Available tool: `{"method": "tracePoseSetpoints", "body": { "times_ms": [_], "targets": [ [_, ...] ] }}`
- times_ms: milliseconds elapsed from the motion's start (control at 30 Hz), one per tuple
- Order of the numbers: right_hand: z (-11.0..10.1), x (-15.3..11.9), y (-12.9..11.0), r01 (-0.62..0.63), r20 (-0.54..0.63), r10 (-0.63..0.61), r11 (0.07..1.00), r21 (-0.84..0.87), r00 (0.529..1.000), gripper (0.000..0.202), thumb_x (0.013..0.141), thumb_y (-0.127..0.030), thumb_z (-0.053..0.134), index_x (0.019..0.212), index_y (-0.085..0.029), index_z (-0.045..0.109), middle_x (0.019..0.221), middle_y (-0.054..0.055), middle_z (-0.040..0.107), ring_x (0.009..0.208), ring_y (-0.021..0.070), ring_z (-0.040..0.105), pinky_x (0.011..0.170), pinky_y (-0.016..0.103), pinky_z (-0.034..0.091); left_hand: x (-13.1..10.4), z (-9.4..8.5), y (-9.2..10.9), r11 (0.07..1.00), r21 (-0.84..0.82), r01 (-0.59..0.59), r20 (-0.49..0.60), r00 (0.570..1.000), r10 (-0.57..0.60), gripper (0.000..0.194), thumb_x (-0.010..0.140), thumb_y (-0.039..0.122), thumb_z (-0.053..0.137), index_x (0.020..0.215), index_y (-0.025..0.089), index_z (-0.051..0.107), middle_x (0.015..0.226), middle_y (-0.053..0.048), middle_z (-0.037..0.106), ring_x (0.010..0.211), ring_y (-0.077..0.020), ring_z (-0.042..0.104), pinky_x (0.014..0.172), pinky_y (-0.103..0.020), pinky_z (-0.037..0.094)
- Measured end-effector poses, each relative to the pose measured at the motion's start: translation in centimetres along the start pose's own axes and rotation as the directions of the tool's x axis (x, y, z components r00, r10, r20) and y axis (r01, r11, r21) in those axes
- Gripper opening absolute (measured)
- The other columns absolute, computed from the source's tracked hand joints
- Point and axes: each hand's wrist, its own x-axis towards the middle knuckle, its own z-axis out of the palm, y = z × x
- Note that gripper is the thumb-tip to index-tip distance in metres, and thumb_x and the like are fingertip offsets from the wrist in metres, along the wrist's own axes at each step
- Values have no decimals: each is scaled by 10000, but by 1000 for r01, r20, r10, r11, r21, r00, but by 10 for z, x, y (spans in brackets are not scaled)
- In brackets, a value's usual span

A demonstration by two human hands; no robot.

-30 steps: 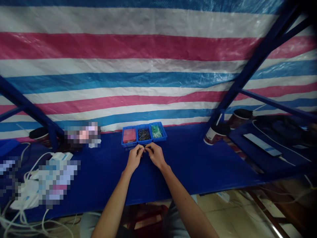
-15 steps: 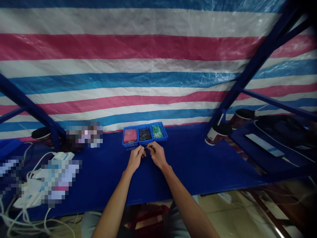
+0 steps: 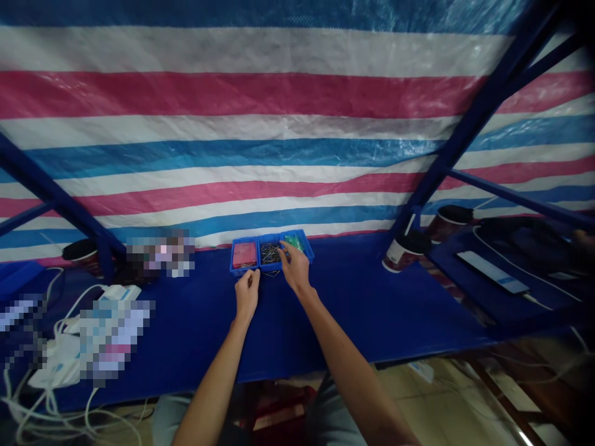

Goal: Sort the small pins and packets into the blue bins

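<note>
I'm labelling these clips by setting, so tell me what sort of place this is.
Probably a makeshift workbench or stall: a striped plastic sheet hangs behind a blue table, small blue bins hold sorted small parts, and a power strip lies among tangled cables.

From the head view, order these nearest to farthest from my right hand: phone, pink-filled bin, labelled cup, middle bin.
From your right hand:
1. Middle bin, just left.
2. Pink-filled bin, farther left.
3. Labelled cup, right.
4. Phone, far right.
</note>
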Motion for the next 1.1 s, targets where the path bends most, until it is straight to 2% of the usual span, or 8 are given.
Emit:
{"method": "tracePoseSetpoints", "body": {
  "times_ms": [133, 267, 333, 500, 667, 867, 1100],
  "targets": [
    [3, -20, 22, 79, 99, -75, 996, -37, 992, 307, 1001, -312, 445, 1164, -211, 684, 1053, 79, 727, 904, 198, 673, 843, 287, 495, 1, 0, -1, 1000, 22, -9, -15, 1000, 9, 423, 938, 530, 474, 687, 197, 542, 548, 41, 495, 523, -121, 475, 559, -220, 375],
    [3, -39, 31, 145, 333, -92, 980, -139, 938, 245, 980, -262, 498, 1090, -256, 717, 1001, 39, 741, 856, 173, 679, 794, 246, 470, 3, 0, -3, 1000, 24, -6, 26, 1000, 6, 358, 923, 506, 496, 842, 192, 647, 574, 30, 565, 525, -133, 523, 567, -221, 394],
    [3, -42, 31, 157, 397, -62, 965, -211, 916, 233, 973, -245, 511, 1072, -275, 720, 990, 29, 739, 849, 169, 678, 771, 237, 458, 3, 1, -3, 999, 41, -21, 58, 998, 18, 344, 918, 491, 504, 873, 192, 668, 583, 26, 584, 529, -135, 534, 575, -223, 398],
    [3, -38, 31, 136, 385, -16, 948, -288, 923, 257, 969, -216, 508, 1120, -288, 703, 1069, 26, 710, 909, 170, 671, 764, 237, 454, 2, 2, -2, 990, 124, -60, 108, 993, 46, 309, 921, 436, 512, 857, 192, 690, 588, 17, 620, 566, -144, 577, 629, -234, 408],
    [2, -38, 30, 129, 407, 18, 935, -330, 913, 242, 961, -215, 525, 1091, -294, 714, 1052, 26, 705, 896, 174, 664, 737, 240, 453, 2, 3, -2, 987, 144, -72, 137, 989, 52, 306, 925, 433, 508, 845, 200, 691, 587, 18, 632, 576, -154, 597, 639, -242, 413],
    [2, -39, 28, 124, 408, 28, 931, -343, 913, 215, 974, -226, 508, 1022, -283, 710, 1020, 22, 704, 881, 166, 662, 704, 236, 430, 2, 3, 0, 984, 154, -88, 157, 986, 64, 303, 924, 430, 509, 825, 204, 686, 588, 15, 637, 571, -155, 601, 632, -246, 412],
    [3, -39, 26, 137, 431, 37, 920, -366, 902, 180, 967, -236, 528, 1038, -280, 687, 1031, 27, 703, 870, 171, 657, 695, 243, 409, 2, 3, -3, 983, 160, -90, 143, 987, 67, 308, 928, 433, 508, 844, 201, 692, 586, 17, 641, 568, -154, 604, 628, -241, 410]
  ]
}}
